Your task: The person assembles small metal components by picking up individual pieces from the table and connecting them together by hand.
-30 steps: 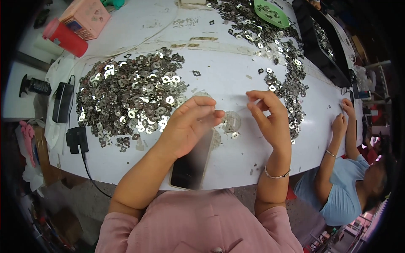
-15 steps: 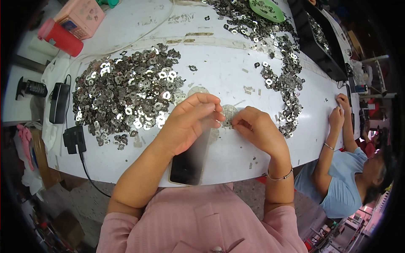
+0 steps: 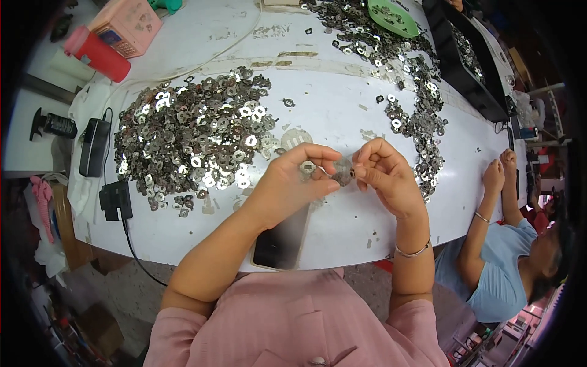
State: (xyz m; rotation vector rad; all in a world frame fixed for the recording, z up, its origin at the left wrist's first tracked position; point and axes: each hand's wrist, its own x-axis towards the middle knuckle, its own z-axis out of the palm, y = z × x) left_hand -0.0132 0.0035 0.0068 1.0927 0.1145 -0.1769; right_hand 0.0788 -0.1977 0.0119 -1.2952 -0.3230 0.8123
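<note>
Since half a second ago both hands have lifted a little off the surface (image 3: 342, 110) and drawn closer, fingertips now almost meeting above its near edge; a second ago the right hand was further out, its fingers spread over loose pieces.

The left hand (image 3: 287, 186) is curled, thumb and forefinger pinched together on a small metal ring (image 3: 307, 166). The right hand (image 3: 385, 174) is likewise closed, its fingertips clamped on a small dark stack (image 3: 343, 176) of the same pieces, held just beside the ring, the two nearly touching. Both are off the surface, between the hands.

A phone (image 3: 282, 238) lies dark face up under the left wrist at the near edge. To the left spreads a big heap of rings (image 3: 189, 137); a thinner band of them (image 3: 422, 116) runs along the right side up to a green dish (image 3: 392, 17) and a black tray (image 3: 465, 61). At the left edge sit a black charger (image 3: 115, 199) and a black adapter (image 3: 95, 147); a red bottle (image 3: 98, 54) and a pink box (image 3: 127, 24) stand at the far left. Another person's hands (image 3: 498, 174) rest on the right edge.
</note>
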